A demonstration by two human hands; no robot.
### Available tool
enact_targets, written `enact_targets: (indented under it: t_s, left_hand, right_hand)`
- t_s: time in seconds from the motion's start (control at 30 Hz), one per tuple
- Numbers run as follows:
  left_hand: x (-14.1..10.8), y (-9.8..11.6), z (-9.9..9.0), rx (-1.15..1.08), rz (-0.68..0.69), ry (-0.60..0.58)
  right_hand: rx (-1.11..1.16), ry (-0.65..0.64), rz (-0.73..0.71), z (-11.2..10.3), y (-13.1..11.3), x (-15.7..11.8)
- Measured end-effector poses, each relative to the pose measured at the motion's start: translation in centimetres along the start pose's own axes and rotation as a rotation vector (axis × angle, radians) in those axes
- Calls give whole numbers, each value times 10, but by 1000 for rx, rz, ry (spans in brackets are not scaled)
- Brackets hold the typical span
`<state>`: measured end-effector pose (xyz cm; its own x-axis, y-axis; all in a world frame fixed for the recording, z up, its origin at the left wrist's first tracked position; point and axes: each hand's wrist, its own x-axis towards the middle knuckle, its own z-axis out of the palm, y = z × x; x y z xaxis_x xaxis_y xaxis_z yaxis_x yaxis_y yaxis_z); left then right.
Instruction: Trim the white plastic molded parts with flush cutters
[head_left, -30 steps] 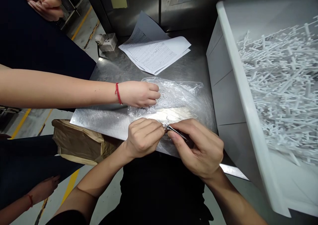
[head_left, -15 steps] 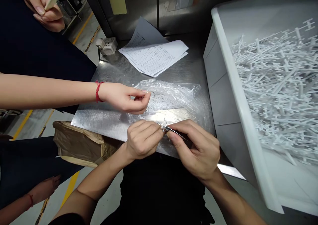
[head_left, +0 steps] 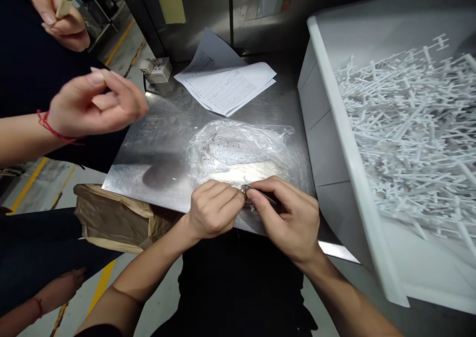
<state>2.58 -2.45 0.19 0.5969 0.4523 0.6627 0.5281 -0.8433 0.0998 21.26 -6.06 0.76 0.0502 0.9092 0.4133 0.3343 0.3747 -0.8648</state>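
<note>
My left hand [head_left: 215, 209] is closed, with the fingers curled around a small white plastic piece [head_left: 243, 190] that is mostly hidden by them. My right hand [head_left: 292, 218] pinches a slim, dark metal hand tool [head_left: 265, 196] between thumb and forefinger. Its tip touches the white piece at the left fingertips; whether it is tweezers or a cutter I cannot make out. Both hands meet just above the table's near edge. Behind them lies a clear plastic bag [head_left: 238, 151] holding many tiny dark-and-white bits.
A white bin [head_left: 353, 143] heaped with white plastic sprues [head_left: 416, 139] stands right. Printed sheets [head_left: 230, 86] and a power socket [head_left: 159, 70] sit at the back of the metal table [head_left: 148, 129]. A brown paper bag [head_left: 115, 218] hangs left. A co-worker's hands [head_left: 98, 101] are at left.
The co-worker's hand with the red bracelet has drawn back left from the plastic bag. My hands stay together; the white bit at the tool's tip has tipped downward.
</note>
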Motion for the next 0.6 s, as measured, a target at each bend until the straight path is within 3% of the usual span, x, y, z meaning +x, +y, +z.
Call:
enact_targets:
  t_s: [0.23,0.6]
  left_hand:
    - [1,1,6,43,6,18]
    - [-4,0,8,82,17,-10]
  right_hand:
    - [88,-4,297,1,6,6]
    - [142,-18,358,0,12,13]
